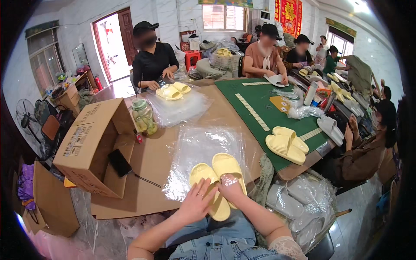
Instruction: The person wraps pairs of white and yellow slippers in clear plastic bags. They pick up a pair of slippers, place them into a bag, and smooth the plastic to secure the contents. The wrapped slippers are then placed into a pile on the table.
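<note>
A pair of pale yellow slippers is in front of me at the table edge, their heel ends toward my lap. My left hand, with a ring on one finger, lies across the left slipper and grips it. My right hand holds the right slipper, its fingertips partly hidden at the strap opening. Under the toes is a stack of clear plastic bags, spread on the brown cardboard table cover.
Left stands an open cardboard box with a black phone at its edge, near a glass jar. On the green mat rests another yellow pair. Bagged grey slippers lie lower right. Several co-workers sit around.
</note>
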{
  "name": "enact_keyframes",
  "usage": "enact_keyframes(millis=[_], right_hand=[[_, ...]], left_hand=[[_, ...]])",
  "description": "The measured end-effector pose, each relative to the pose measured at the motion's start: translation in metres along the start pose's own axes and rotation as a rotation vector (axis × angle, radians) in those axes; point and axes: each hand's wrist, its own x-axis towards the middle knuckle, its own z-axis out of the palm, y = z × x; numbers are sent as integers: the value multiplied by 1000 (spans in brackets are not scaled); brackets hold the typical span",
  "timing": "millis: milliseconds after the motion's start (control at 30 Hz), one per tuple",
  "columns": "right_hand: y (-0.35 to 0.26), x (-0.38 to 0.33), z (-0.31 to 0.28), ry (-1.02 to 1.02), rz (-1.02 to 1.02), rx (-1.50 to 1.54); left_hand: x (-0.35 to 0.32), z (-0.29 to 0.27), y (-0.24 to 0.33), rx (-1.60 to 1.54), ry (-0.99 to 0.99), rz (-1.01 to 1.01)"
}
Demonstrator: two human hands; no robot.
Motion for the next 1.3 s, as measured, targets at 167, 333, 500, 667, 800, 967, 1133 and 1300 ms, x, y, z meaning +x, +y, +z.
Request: enact_keyframes(millis=[167, 333, 500, 667, 800, 967, 1133, 1300], right_hand=[[-26, 11, -6, -12, 48, 47], [-20, 6, -2, -31, 35, -23], [-12, 3, 1, -67, -27, 1], [0, -1, 8, -95, -76, -18], [3, 2, 22, -191, -251, -23], [86, 14, 77, -110, 23, 787], [18, 36, -3, -126, 90, -105], [12, 38, -11, -14, 187, 2]], left_hand=[[-10, 27, -33, -10, 167, -4], [4, 17, -13, -105, 239, -84], [9, 50, -30, -43, 204, -42], [19, 36, -20, -276, 145, -53], [30, 27, -15, -378, 118, -56], [47, 17, -13, -469, 73, 141], [43, 16, -25, -334, 93, 286], [35, 8, -33, -519, 311, 136]])
